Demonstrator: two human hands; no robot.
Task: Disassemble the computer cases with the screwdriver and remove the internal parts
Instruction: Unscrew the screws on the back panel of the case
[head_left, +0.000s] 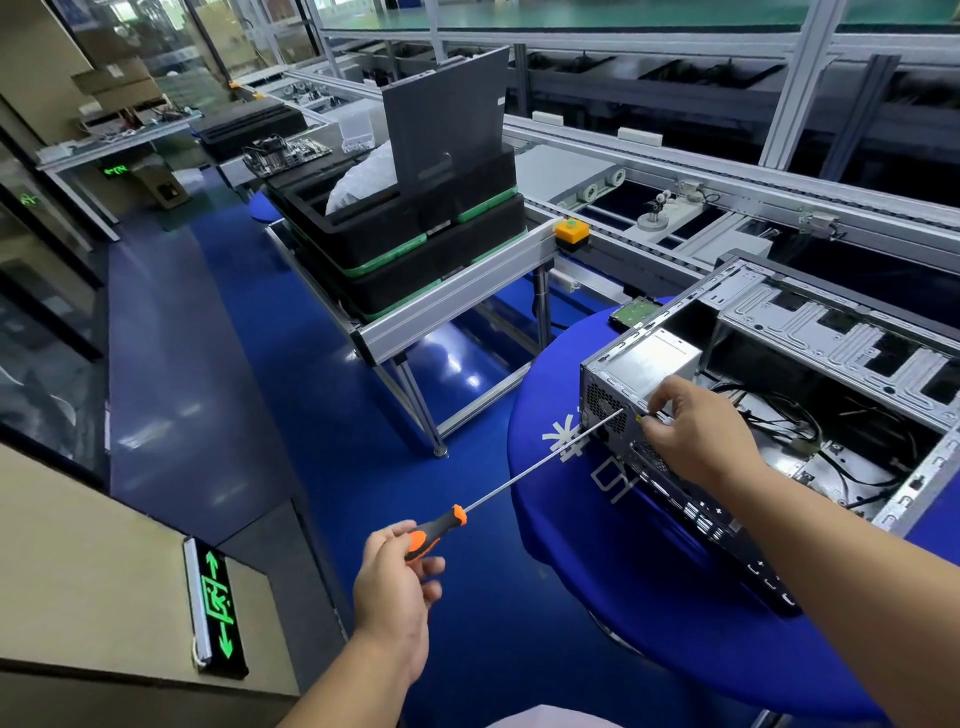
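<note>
An open computer case (810, 364) lies on its side on a round table with a blue cloth (597, 519). Its silver power supply (649, 364) sits in the near corner, with loose black cables (779, 421) beside it. My left hand (395, 587) grips the orange and black handle of a long screwdriver (519, 480). The shaft reaches up right and its tip meets the case's perforated rear panel (605, 410). My right hand (696, 431) rests on the rear edge next to the tip, its fingers pinching at something small that I cannot make out.
A hard drive (636, 312) lies on the cloth behind the case. Stacked black trays (415, 234) with an upright dark panel (447, 114) stand on an aluminium rack at centre. A conveyor line (675, 208) runs behind. A lit green exit sign (218, 608) sits low at left.
</note>
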